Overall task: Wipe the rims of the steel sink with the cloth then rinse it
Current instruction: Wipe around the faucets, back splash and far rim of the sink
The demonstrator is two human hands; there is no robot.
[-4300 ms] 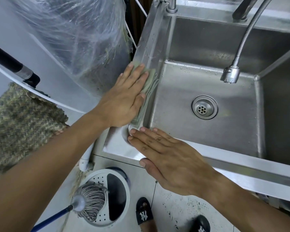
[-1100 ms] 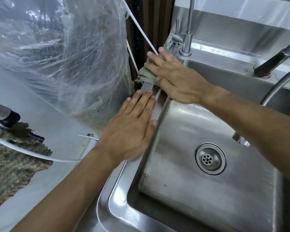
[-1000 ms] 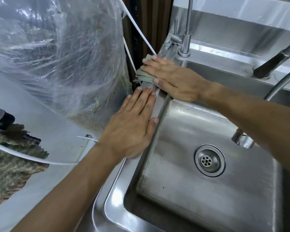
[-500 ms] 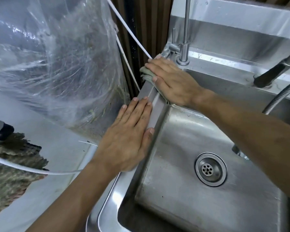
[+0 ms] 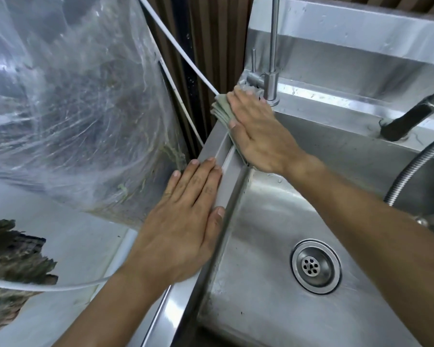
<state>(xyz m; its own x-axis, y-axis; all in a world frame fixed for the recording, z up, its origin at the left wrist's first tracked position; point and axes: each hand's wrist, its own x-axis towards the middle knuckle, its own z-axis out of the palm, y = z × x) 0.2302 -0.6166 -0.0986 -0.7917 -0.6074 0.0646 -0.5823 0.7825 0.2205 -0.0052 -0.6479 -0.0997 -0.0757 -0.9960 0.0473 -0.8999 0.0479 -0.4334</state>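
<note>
Presently, in the head view, the rim-wiping step is judged to be in hand, with the rinse not yet begun. A folded, pale green cloth is pressed flat onto the far left corner of the steel sink rim by the right hand, fingers straight and held together, just beside the base of the thin upright tap. The left hand is laid flat, fingers straight, on the same left rim, nearer than the tap. The rim is seen as a narrow, stepped band of brushed metal; the basin is smooth and wet-speckled, with a round perforated drain. Next, the cloth would probably need to be carried around the tap base and along the back rim. Left of the tap, crinkled clear plastic sheeting is seen.
</note>
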